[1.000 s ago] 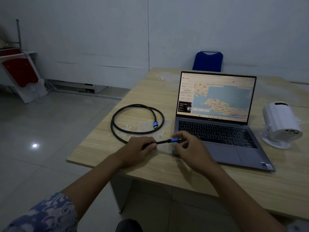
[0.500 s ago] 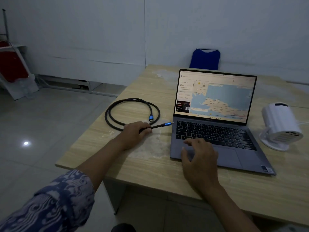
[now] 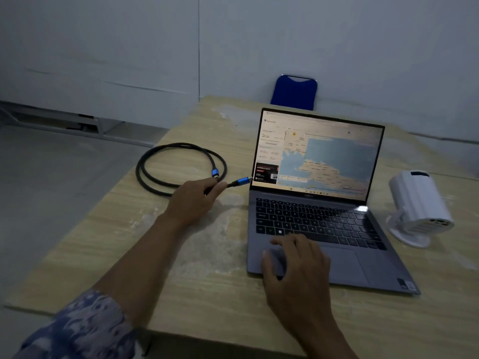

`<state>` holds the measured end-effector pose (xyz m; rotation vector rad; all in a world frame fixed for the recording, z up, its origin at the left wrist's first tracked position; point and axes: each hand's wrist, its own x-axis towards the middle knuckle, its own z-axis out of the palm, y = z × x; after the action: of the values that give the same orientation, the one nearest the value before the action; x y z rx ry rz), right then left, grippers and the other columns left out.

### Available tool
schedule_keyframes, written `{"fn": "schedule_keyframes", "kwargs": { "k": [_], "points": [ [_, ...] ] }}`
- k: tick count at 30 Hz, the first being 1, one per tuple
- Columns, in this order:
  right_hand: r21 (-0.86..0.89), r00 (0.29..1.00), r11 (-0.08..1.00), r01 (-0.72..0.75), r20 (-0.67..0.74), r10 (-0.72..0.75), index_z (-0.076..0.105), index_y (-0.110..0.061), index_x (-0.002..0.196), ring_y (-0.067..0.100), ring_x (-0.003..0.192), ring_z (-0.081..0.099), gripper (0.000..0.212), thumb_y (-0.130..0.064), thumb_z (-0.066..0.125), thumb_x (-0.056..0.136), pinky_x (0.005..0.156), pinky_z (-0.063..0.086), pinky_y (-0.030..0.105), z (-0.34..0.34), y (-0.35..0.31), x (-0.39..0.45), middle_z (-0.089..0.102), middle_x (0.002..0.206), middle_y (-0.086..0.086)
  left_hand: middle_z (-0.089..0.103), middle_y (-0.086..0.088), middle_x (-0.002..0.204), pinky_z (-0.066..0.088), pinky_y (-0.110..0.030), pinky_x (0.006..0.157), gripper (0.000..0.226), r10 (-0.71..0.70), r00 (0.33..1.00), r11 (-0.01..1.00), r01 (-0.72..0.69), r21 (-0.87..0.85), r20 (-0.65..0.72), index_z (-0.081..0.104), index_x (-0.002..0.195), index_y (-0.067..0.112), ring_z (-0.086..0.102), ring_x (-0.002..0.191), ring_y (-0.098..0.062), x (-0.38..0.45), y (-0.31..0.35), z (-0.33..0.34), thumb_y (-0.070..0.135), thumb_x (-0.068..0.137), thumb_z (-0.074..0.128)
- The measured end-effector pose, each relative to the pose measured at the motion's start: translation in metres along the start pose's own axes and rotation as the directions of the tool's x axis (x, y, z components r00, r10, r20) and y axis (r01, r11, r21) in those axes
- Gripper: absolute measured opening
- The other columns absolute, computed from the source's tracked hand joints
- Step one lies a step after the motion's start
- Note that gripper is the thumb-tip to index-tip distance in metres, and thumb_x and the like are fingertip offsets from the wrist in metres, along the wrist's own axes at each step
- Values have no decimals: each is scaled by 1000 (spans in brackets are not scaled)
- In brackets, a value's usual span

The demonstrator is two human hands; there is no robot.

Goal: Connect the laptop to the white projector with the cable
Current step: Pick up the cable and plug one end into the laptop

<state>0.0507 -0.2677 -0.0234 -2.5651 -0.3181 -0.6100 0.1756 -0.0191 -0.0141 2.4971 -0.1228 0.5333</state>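
An open grey laptop (image 3: 344, 257) sits on the wooden table (image 3: 197, 288), its screen showing a map. To its right stands the white projector (image 3: 421, 206) on a round foot. A black cable (image 3: 160, 156) lies coiled left of the laptop, one blue plug (image 3: 215, 173) resting inside the coil. My left hand (image 3: 194, 200) is shut on the cable just behind the other blue plug (image 3: 243, 181), whose tip is at the laptop's left edge by the hinge. My right hand (image 3: 295, 260) lies flat with fingers apart on the palm rest, left of the touchpad.
A blue chair back (image 3: 294, 92) shows behind the table's far edge. White wall panels stand behind it, and grey floor (image 3: 51, 193) runs along the table's left side. My left sleeve (image 3: 77, 330) is blue patterned cloth.
My right hand let go of the plug and came down on the laptop's palm rest. My left hand carried the plug forward, up to the laptop's left side.
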Motion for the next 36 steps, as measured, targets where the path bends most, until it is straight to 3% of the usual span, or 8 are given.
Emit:
{"fn": "schedule_keyframes", "kwargs": {
  "k": [6,10,14,16,20,25,29,36],
  "points": [
    [-50,1000,999,-21,15,22,58,-34,108,6,97,46,28,-52,55,87,81,28,28,4,1,3,52,101,-14,63,9,69,39,-22,51,18,48,995,983,-32,-179,88,67,95,29,55,55,-4,6,-3,-5,36,102,52],
    [-107,999,994,-12,37,16,57,-35,109,6,95,43,30,-55,53,86,79,27,30,6,0,4,51,100,-14,65,6,72,43,-31,52,18,56,987,965,-14,-263,153,62,98,27,56,56,-6,6,1,-1,37,102,48],
    [-165,998,986,-7,55,16,56,-35,110,7,98,41,31,-55,56,86,81,27,31,8,-3,3,49,102,-13,53,12,60,32,-26,49,31,94,992,985,-80,-153,81,71,101,37,48,51,-4,5,4,-3,55,99,46],
    [-181,998,984,-5,66,17,55,-36,110,6,99,40,33,-58,53,86,82,25,30,7,-4,3,49,103,-13,54,14,59,31,-24,50,30,126,990,986,-117,-120,68,74,98,37,48,51,-3,5,4,-3,53,98,50],
    [-194,996,981,-9,87,26,55,-37,111,7,100,40,36,-61,47,85,82,23,29,8,-6,3,48,104,-15,69,11,73,40,-23,54,22,160,981,963,-130,-236,109,74,100,30,54,55,-1,4,1,-1,42,99,55],
    [-207,995,978,-3,99,24,55,-36,112,11,102,43,39,-62,46,84,84,29,34,9,-6,3,47,105,-14,53,16,63,36,-26,56,42,80,995,977,-67,-200,54,71,117,37,50,58,-1,2,9,-3,59,100,39],
    [-197,996,980,3,93,15,57,-33,111,14,102,45,42,-63,46,84,84,31,36,9,-7,4,50,106,-11,56,15,62,33,-22,51,37,84,994,984,-71,-162,74,74,111,39,46,50,-1,2,8,-3,58,98,45],
    [-185,996,982,22,86,-6,57,-32,111,10,101,42,44,-64,47,82,84,30,36,12,-6,4,45,104,-12,71,15,92,50,-25,69,26,88,983,977,-53,-206,161,75,107,36,62,80,1,2,2,2,53,92,61]
  ]
}}
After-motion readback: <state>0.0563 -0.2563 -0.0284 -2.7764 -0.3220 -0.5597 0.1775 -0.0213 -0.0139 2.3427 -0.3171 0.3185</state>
